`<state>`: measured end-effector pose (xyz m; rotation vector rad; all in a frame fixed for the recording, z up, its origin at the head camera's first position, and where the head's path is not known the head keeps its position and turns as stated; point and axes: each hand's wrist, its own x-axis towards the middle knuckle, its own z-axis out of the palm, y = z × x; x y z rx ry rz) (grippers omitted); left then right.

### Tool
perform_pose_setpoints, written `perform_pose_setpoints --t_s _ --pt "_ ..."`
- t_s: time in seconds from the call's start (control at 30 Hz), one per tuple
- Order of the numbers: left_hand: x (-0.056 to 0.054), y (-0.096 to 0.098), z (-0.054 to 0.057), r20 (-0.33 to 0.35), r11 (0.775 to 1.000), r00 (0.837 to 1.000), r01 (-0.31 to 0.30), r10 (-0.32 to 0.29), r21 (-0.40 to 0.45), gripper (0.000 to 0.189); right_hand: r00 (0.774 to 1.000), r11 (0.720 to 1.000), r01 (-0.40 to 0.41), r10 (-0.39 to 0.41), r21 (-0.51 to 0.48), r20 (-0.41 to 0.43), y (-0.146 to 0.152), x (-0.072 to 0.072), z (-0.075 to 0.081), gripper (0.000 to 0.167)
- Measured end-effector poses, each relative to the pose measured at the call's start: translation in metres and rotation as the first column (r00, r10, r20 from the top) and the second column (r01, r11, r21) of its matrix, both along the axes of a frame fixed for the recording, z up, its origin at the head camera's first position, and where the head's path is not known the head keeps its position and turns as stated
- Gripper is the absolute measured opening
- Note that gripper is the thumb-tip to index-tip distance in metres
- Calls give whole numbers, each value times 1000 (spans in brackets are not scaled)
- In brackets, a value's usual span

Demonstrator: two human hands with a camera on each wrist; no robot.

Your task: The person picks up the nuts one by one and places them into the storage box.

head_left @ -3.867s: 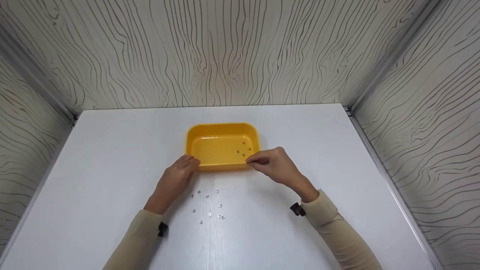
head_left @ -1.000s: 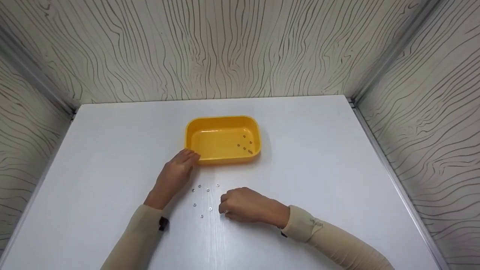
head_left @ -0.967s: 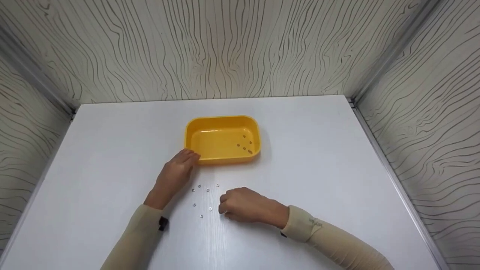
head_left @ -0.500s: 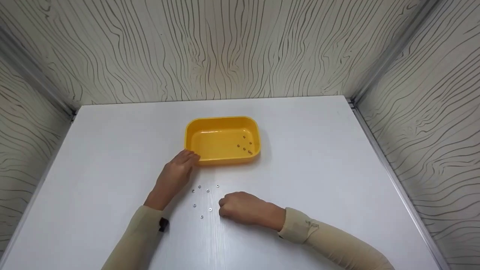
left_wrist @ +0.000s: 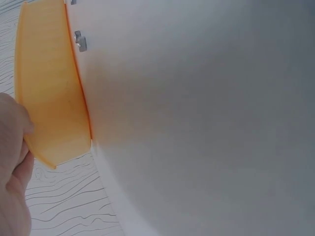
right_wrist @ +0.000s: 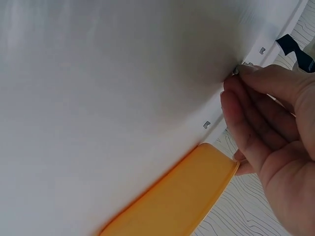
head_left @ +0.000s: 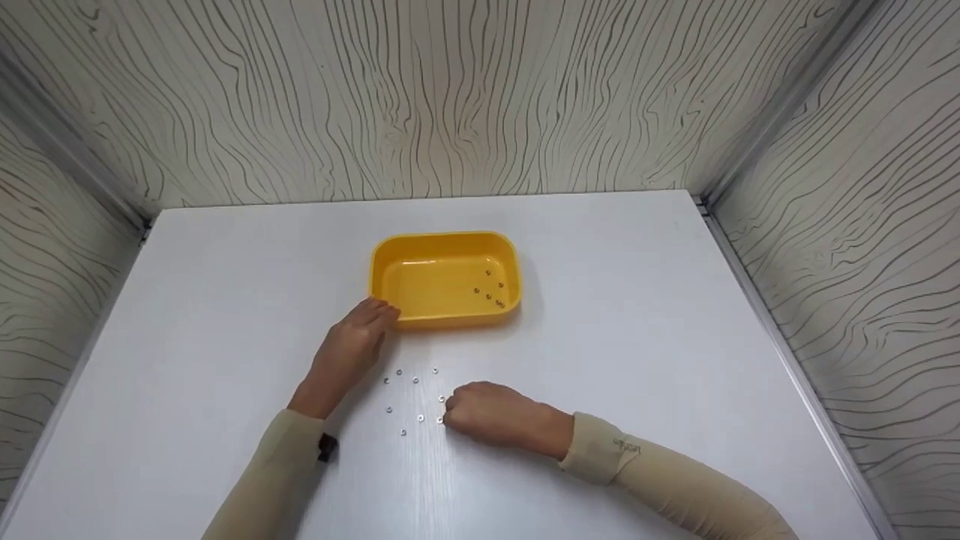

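A yellow plastic tray (head_left: 442,322) stands on the white table, with several small metal nuts (head_left: 488,297) in its right half. My left hand (head_left: 348,357) grips the tray's near left corner; the left wrist view has the thumb and fingers around the rim of the tray (left_wrist: 51,88). Nearer to me, several loose nuts (head_left: 415,380) lie scattered on the tabletop. To their right is my right hand (head_left: 491,414), fingers curled, with nuts beside its fingertips. In the right wrist view, thumb and forefinger of the right hand (right_wrist: 275,113) pinch a small metal nut (right_wrist: 236,71), mostly covered by the fingertips.
The white table (head_left: 637,300) ends at a wood-grain patterned wall (head_left: 450,97) behind, with similar panels at both sides. Dark devices sit at the cuffs, such as the left cuff device (head_left: 327,448).
Since the earliest frame, my right hand has moved from the tray's near right corner down to the loose nuts, and the tray holds more nuts. Lately it shifted slightly right, uncovering two nuts.
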<state>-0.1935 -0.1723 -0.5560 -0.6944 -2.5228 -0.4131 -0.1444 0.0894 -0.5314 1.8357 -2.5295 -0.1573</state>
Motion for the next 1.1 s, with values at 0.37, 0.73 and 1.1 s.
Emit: perform_pose_setpoints --t_s 0.37,0.73,1.1 --pt "-3 0 1 -28 1000 999 19 -18 19 27 1000 1000 -5 6 17 -26 0 3 2 19" --pt "-1 -1 -4 -27 1000 1000 -2 2 -16 26 999 1000 12 -11 26 -44 0 5 6 17" --pt "-1 -2 -5 -49 1000 999 18 -17 8 28 999 999 14 -12 -50 52 1 -2 12 19"
